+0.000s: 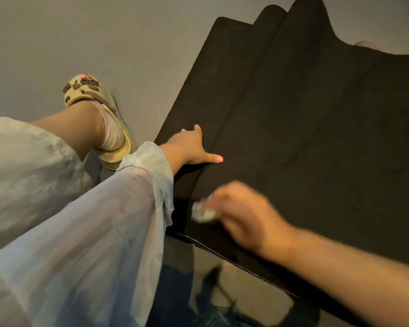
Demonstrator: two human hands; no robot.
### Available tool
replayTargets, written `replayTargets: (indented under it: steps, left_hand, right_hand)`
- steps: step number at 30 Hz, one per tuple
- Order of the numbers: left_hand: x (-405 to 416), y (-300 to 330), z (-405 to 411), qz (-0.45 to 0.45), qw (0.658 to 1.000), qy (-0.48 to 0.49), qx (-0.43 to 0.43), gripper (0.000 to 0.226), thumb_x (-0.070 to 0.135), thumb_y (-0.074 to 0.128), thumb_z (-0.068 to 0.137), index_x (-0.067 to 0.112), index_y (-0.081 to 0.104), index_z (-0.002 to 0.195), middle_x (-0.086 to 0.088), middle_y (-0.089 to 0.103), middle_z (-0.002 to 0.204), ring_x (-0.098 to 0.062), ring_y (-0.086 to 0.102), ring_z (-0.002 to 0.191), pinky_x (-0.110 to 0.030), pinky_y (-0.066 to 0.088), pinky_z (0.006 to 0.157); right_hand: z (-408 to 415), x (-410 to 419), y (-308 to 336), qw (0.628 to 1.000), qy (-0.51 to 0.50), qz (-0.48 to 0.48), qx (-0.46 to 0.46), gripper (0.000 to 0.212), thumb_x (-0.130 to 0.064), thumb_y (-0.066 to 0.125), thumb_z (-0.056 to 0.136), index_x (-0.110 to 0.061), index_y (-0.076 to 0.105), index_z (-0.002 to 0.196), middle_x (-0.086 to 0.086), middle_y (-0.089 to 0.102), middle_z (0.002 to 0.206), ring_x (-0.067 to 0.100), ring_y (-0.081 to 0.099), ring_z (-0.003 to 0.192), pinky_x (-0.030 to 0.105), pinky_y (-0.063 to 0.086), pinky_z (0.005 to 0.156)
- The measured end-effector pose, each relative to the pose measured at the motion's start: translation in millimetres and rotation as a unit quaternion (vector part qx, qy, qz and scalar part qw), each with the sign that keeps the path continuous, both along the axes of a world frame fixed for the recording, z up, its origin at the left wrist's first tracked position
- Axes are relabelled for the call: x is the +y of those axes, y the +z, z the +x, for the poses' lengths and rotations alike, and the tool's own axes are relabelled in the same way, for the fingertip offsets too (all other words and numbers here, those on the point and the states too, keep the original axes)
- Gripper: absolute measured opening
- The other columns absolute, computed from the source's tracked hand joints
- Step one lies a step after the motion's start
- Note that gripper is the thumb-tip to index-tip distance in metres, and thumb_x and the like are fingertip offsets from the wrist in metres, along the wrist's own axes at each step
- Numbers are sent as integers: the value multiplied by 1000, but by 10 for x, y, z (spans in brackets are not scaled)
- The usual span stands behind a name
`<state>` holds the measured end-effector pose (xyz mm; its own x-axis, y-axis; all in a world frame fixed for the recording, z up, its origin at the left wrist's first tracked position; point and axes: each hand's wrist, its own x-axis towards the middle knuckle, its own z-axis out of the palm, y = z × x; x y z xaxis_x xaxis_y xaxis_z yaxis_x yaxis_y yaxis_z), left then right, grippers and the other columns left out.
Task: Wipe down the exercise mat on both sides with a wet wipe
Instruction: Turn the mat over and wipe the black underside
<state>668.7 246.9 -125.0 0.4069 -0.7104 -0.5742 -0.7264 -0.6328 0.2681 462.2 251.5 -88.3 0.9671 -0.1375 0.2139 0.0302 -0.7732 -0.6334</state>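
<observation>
While the mat (305, 119) is pinned by the left hand (189, 147), fingers spread flat on its near edge, a wipe (203, 212) is gripped in the blurred right hand (243, 215) and rubbed over the top side. Next, strokes outward seem called for; the underside is judged undone.

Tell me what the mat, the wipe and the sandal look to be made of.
Exercise mat: likely foam or rubber, matte black; it takes soft folds and shows no glare.
Wet wipe: apparently thin whitish cloth or paper, crumpled in the right hand; motion blur hides its texture.
Sandal: seemingly moulded foam or rubber, pale yellow, smooth, with a thick rounded sole and brown charms.
</observation>
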Motion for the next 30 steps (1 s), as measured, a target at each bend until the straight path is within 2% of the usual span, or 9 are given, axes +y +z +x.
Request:
replayTargets:
  steps: [3, 5, 8, 11, 17, 20, 22, 26, 30]
  left_hand:
    - [-16, -7, -10, 10, 1000, -6, -9, 114, 68, 59, 73, 10, -2, 150, -21, 19, 153, -32, 19, 142, -41, 31, 108]
    - [-21, -9, -15, 14, 1000, -2, -12, 115, 69, 59, 72, 11, -2, 150, -21, 19, 153, -33, 21, 141, -42, 32, 107]
    - [-27, -1, -24, 15, 1000, 0, -18, 114, 69, 59, 72, 13, -1, 150, -20, 18, 154, -34, 25, 140, -42, 34, 106]
    - [-38, -12, -31, 21, 999, -5, -27, 114, 69, 59, 73, 12, -3, 150, -23, 15, 154, -35, 28, 138, -42, 34, 106]
    - [-18, 7, -64, 18, 999, -9, -38, 113, 68, 58, 75, 10, -4, 150, -26, 13, 153, -36, 27, 139, -43, 33, 107]
    - [8, 9, -66, 15, 1000, 4, -24, 112, 66, 58, 75, 12, -5, 150, -22, 11, 155, -36, 25, 139, -43, 32, 107]
    - [17, 4, -64, 8, 1000, 10, -15, 111, 66, 58, 75, 14, -5, 150, -20, 11, 155, -35, 22, 141, -43, 30, 109]
    - [18, -11, -45, 6, 1000, 8, -12, 112, 66, 59, 75, 11, -5, 150, -21, 13, 155, -32, 15, 143, -43, 27, 111]
    - [-6, -39, -36, 16, 1000, 5, -17, 113, 67, 58, 75, 10, -6, 149, -23, 12, 154, -34, 17, 142, -44, 28, 110]
  right_hand:
    - [221, -725, 69, 976, -186, -107, -44, 29, 5, 57, 73, 0, 70, 98, 16, 64, 90, 28, 58, 89, 28, 42, 83]
    - [297, -1217, 9, 949, -278, -149, 10, 30, 5, 56, 75, -3, 69, 100, 16, 62, 96, 35, 57, 94, 32, 40, 84]
    - [269, -1537, -195, 913, -376, -118, 109, 22, -3, 55, 86, -6, 67, 104, 16, 59, 104, 34, 53, 104, 33, 36, 87]
    - [234, -1203, -375, 919, -350, -114, 145, 18, -4, 56, 85, -6, 67, 98, 16, 61, 99, 35, 55, 99, 37, 38, 84]
    - [-118, 101, -299, 983, -141, 2, 120, 13, -3, 62, 81, -6, 72, 88, 13, 68, 87, 33, 64, 83, 38, 51, 75]
    - [-328, 633, -248, 975, 27, 90, 202, 17, -10, 60, 89, -6, 72, 102, 13, 67, 101, 28, 63, 96, 33, 49, 86]
    - [-446, 761, -164, 973, 90, 84, 194, 25, -20, 51, 96, -9, 69, 110, 11, 66, 108, 25, 61, 102, 31, 50, 89]
    - [-423, 440, -51, 996, -66, 58, -15, 31, -18, 44, 98, -3, 70, 100, 10, 68, 95, 19, 60, 90, 23, 45, 84]
    - [-146, -490, -92, 959, -272, -79, 0, 23, 5, 59, 78, -4, 70, 97, 10, 66, 94, 27, 58, 92, 20, 35, 85]
